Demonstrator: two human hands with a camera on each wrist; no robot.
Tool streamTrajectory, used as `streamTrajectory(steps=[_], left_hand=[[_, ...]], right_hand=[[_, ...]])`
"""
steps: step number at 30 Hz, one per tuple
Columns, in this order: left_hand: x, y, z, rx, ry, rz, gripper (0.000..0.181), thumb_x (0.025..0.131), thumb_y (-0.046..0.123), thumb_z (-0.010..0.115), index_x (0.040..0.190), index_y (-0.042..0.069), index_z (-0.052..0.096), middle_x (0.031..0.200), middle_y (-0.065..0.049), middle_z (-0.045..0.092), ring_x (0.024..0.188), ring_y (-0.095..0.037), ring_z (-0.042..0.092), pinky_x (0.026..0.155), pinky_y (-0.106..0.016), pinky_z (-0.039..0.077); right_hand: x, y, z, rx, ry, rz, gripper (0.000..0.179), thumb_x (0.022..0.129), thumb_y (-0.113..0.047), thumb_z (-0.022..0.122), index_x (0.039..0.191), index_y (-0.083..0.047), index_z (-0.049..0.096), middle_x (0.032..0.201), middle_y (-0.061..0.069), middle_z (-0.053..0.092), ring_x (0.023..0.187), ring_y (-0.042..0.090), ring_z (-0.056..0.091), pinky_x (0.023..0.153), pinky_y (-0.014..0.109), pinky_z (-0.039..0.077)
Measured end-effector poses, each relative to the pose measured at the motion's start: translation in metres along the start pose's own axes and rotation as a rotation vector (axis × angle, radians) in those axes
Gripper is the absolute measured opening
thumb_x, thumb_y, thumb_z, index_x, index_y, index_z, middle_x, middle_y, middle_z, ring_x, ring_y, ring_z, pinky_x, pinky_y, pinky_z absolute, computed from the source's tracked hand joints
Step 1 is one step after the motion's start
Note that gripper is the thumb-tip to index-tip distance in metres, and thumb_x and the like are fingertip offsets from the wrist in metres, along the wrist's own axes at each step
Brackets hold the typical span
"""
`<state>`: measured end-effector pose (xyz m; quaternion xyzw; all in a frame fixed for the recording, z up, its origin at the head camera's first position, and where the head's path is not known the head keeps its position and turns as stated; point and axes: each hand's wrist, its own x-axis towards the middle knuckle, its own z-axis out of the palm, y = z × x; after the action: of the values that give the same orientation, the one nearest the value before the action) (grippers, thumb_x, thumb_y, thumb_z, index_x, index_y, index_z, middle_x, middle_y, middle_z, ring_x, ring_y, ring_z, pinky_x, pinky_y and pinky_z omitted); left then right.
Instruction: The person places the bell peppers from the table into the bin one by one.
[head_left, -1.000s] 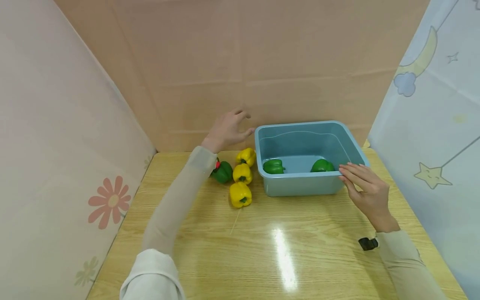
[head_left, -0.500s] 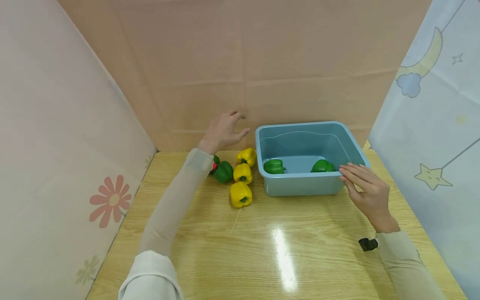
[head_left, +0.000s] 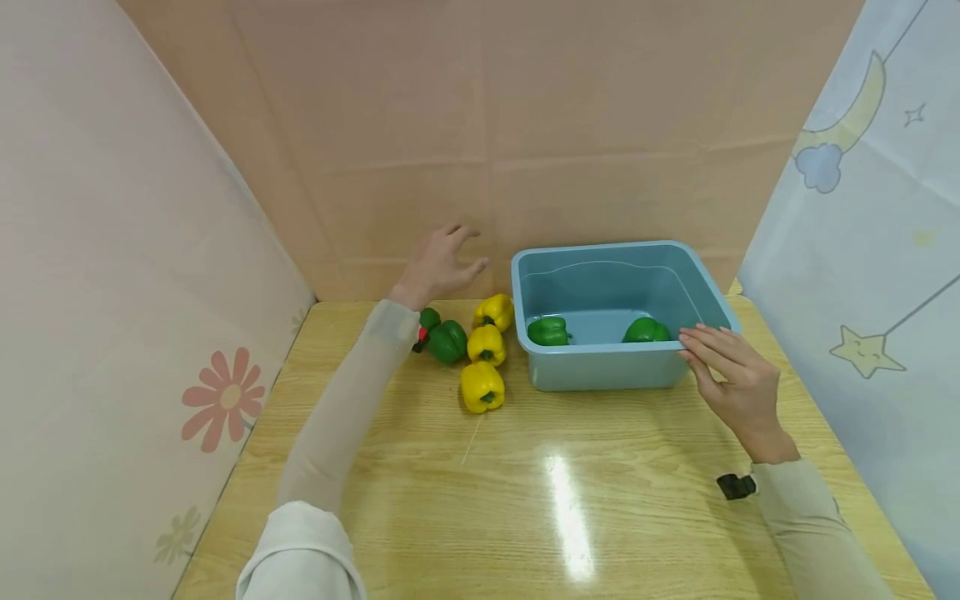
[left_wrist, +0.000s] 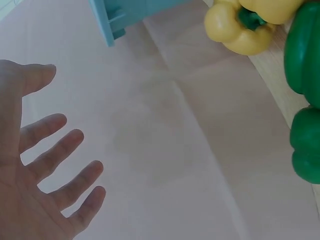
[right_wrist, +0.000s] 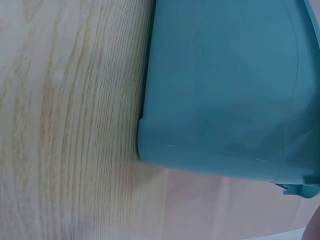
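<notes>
My left hand (head_left: pixel 438 265) hovers with spread, relaxed fingers in front of the back wall, holding nothing. Below it on the table, three yellow bell peppers (head_left: pixel 482 387) form a row beside a blue plastic bin (head_left: pixel 607 368). Left of the row lies a green bell pepper (head_left: pixel 447 342), with another green pepper (head_left: pixel 429 318) partly hidden behind my wrist. Inside the bin, one green pepper (head_left: pixel 547 332) is at the left and a second green pepper (head_left: pixel 647 330) at the right. My right hand (head_left: pixel 738 387) holds the bin's near right rim, fingers on top and thumb lower.
The wooden table (head_left: pixel 420 500) ends at a tan back sheet (head_left: pixel 480 125). Printed side sheets (head_left: pixel 900 275) stand left and right. A small black device (head_left: pixel 737 487) sits at my right wrist.
My left hand has drifted slightly left, away from the bin, and more of the rear green pepper shows. The right hand, bin and peppers stay in place.
</notes>
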<state>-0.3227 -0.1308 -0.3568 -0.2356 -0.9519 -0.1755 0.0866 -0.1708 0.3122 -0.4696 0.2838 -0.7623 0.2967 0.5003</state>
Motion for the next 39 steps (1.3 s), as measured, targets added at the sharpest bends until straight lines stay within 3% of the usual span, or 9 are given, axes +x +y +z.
streamTrajectory(steps=[6, 14, 22, 31, 39], left_hand=[[-0.004, -0.006, 0.005, 0.02, -0.008, -0.004, 0.064, 0.104, 0.054, 0.063, 0.147, 0.007, 0.061, 0.15, -0.014, 0.06, 0.127, -0.036, 0.063, 0.111, -0.049, 0.051], [-0.007, -0.013, 0.012, 0.012, 0.005, -0.022, 0.059, 0.103, 0.044, 0.067, 0.148, 0.007, 0.059, 0.152, -0.017, 0.059, 0.132, -0.038, 0.061, 0.112, -0.054, 0.05], [-0.012, -0.019, 0.02, 0.033, 0.034, -0.025, 0.057, 0.101, 0.043, 0.069, 0.143, 0.005, 0.063, 0.142, -0.018, 0.066, 0.112, -0.038, 0.069, 0.098, -0.05, 0.057], [-0.02, -0.03, 0.024, 0.008, 0.007, -0.045, 0.059, 0.101, 0.046, 0.068, 0.143, 0.004, 0.062, 0.146, -0.018, 0.064, 0.126, -0.039, 0.064, 0.109, -0.054, 0.051], [-0.03, -0.041, 0.027, 0.002, 0.011, -0.055, 0.056, 0.102, 0.043, 0.068, 0.141, 0.003, 0.063, 0.141, -0.019, 0.065, 0.122, -0.041, 0.064, 0.105, -0.056, 0.053]], right_hand=[[-0.001, -0.001, -0.002, 0.007, 0.006, 0.008, 0.039, 0.103, -0.034, 0.072, 0.102, 0.004, 0.084, 0.1, 0.024, 0.08, 0.099, 0.044, 0.077, 0.116, 0.028, 0.048], [-0.001, -0.002, -0.004, 0.013, 0.011, 0.013, 0.041, 0.103, -0.035, 0.072, 0.101, 0.005, 0.084, 0.099, 0.025, 0.08, 0.099, 0.043, 0.077, 0.116, 0.028, 0.048], [-0.001, -0.002, -0.006, 0.024, 0.016, 0.011, 0.04, 0.103, -0.034, 0.073, 0.101, 0.005, 0.083, 0.099, 0.026, 0.079, 0.102, 0.04, 0.078, 0.115, 0.028, 0.048], [0.0, -0.003, -0.006, 0.026, 0.028, 0.006, 0.041, 0.102, -0.034, 0.073, 0.1, 0.005, 0.083, 0.098, 0.026, 0.079, 0.098, 0.043, 0.077, 0.115, 0.027, 0.048], [0.001, -0.004, -0.006, 0.013, 0.029, 0.003, 0.041, 0.103, -0.034, 0.072, 0.1, 0.005, 0.083, 0.098, 0.026, 0.079, 0.099, 0.042, 0.078, 0.116, 0.026, 0.047]])
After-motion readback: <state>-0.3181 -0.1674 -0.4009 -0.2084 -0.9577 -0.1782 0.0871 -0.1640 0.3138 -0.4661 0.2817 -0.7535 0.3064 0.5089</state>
